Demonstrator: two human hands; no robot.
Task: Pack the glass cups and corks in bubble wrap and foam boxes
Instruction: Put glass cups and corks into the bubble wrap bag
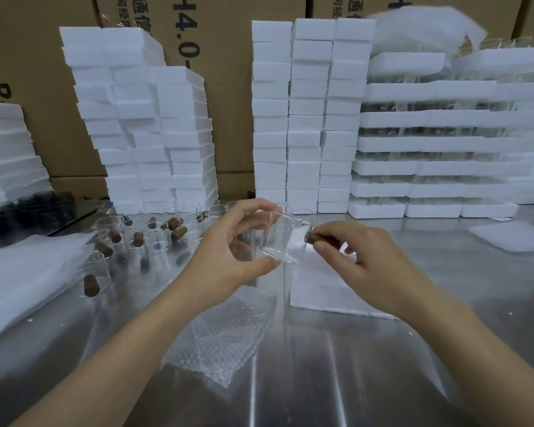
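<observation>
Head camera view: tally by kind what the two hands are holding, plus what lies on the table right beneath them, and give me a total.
glass cup: 1, held in the left hand
cork: 1, pinched in the right hand
bubble wrap sheet: 1, flat on the table
foam box: 1, under the right hand
Total: 4

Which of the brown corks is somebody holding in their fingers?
The cork pinched in the right hand, next to the glass cup the left hand holds. Every other cork sits in or among the cups on the table's left.
</observation>
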